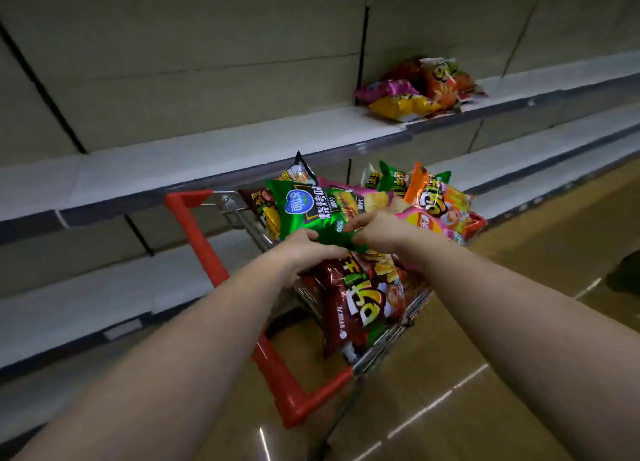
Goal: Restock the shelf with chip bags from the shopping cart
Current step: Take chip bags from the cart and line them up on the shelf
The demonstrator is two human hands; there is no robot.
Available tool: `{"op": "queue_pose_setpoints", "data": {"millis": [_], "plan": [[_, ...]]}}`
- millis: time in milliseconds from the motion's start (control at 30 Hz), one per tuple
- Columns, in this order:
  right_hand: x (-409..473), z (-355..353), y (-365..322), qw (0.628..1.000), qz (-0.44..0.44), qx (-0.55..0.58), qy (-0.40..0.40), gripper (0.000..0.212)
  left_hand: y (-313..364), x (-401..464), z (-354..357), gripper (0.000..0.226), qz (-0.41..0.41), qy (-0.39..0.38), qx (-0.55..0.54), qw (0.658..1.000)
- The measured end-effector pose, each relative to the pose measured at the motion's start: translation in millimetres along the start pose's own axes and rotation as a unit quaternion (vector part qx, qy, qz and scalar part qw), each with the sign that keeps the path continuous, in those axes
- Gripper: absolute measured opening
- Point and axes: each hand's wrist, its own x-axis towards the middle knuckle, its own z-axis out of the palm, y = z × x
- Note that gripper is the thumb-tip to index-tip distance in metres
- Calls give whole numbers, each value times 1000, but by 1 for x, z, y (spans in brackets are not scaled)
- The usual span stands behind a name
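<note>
Both hands pinch green chip bag [311, 214] over shopping cart [194, 225].
Left hand [306, 252], right hand [375, 232] pinch near edge; long axis tilts up-left toward shelf [207, 152].

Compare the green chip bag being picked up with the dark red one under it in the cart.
The green chip bag is gripped by both the left hand and right hand; the dark red chip bag lies untouched in the cart. Green sits on top, dark red beneath. Both are glossy printed bags.
</note>
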Motion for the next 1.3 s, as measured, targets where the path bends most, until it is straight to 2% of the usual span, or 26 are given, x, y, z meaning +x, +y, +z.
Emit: {"op": "queue_pose_setpoints", "data": {"millis": [167, 367, 500, 667, 767, 833, 900, 1000, 1067, 1100, 1200, 1300], "plan": [[8, -13, 12, 994, -47, -28, -98, 39, -11, -5, 12, 91, -34, 65, -32, 997], [18, -16, 19, 980, -69, -33, -183, 40, -10, -11, 27, 75, -36, 100, -90, 990], [23, -30, 23, 968, -44, 93, -228, 42, 7, -11, 19, 70, -12, 118, -106, 987], [29, -41, 18, 958, -58, 94, -264, 71, 41, -19, -8, 61, 53, 99, -35, 993], [30, -40, 8, 952, -81, 126, -267, 55, 59, -21, -20, 53, 118, 90, 17, 989], [32, -39, 3, 955, -99, 147, -239, 43, 65, -18, -26, 50, 134, 104, 41, 985], [36, -39, 0, 959, -105, 168, -202, 41, 68, -14, -30, 48, 156, 151, 79, 973], [41, -40, -5, 961, -99, 202, -161, 45, 68, -7, -34, 64, 182, 305, 130, 926], [45, -39, -8, 956, -95, 244, -134, 47, 65, -6, -36, 83, 177, 383, 71, 904], [46, -39, -10, 951, -92, 269, -121, 47, 63, -6, -38, 92, 163, 390, 18, 906], [47, -40, -18, 934, -84, 330, -106, 41, 48, -2, -43, 111, 109, 322, -107, 935], [48, -34, -26, 926, -83, 349, -117, 36, 39, -4, -41, 113, 77, 220, -161, 959]]}}
